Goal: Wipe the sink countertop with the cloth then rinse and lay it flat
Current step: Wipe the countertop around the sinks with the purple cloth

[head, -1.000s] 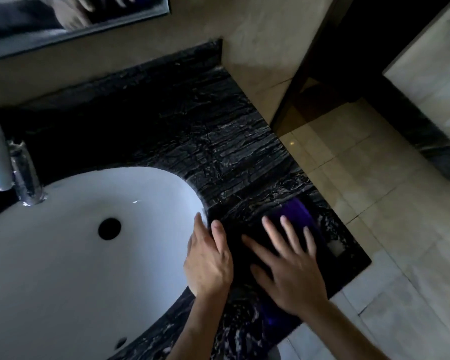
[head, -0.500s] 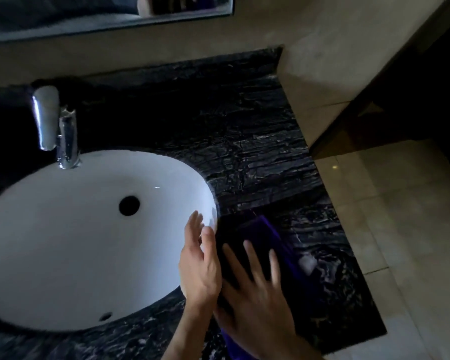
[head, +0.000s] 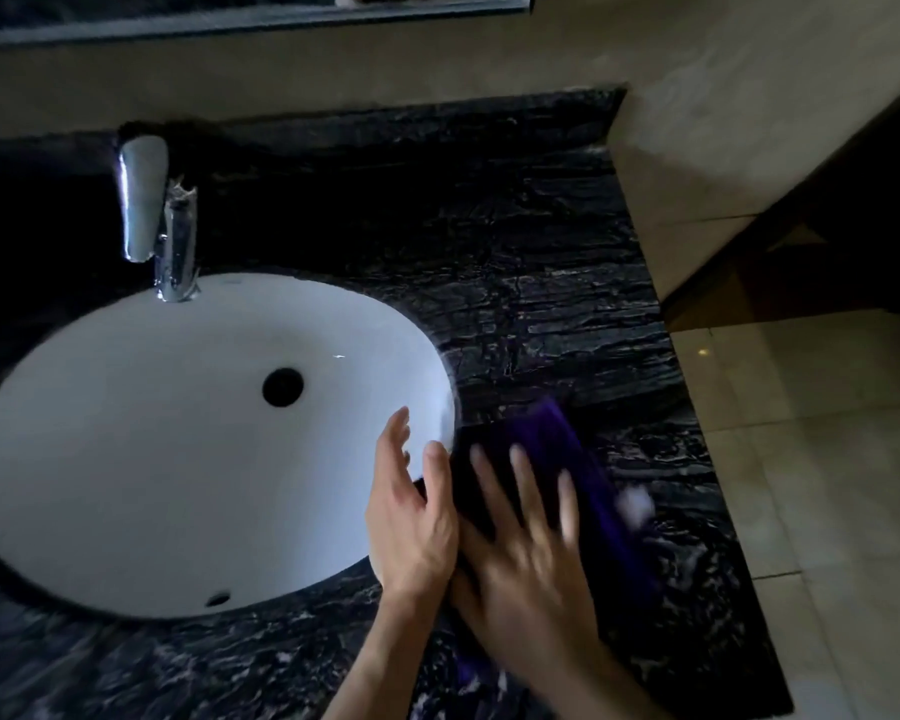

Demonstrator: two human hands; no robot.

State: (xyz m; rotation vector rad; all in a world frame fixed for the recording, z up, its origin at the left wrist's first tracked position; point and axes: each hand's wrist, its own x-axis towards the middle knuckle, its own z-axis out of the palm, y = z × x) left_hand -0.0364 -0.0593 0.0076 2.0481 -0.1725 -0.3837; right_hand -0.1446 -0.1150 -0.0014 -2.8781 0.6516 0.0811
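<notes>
Head view, dim light, some motion blur on the hands.

Cloth: dark purple, nearly black where shaded, folded or bunched into a long strip. It lies on the countertop just right of the sink rim, running from near the basin edge toward the front edge of the counter. A small pale patch, blurred, shows at its right edge; cannot tell whether it is a tag or a highlight.

Right hand: palm down on the cloth, fingers spread wide and flat, pressing rather than gripping. Fingertips blurred.

Left hand: edge-on at the sink rim, fingers straight and together, thumb side up, nothing held. It sits between the basin and the cloth, its outer edge touching or just beside the right hand; cannot tell whether it touches the cloth.

Surroundings: countertop is black stone with pale grey veining, glossy in places. Sink is a white oval undermount basin with a dark overflow hole on the far wall and a small dark opening near the front. Chrome faucet stands upright behind the basin at the left. Beige wall behind; lower edge of a mirror along the top. Beige tiled floor to the right of the counter.

Obstructions: both forearms cover the front part of the cloth and the counter beneath.

Writing: none legible.
</notes>
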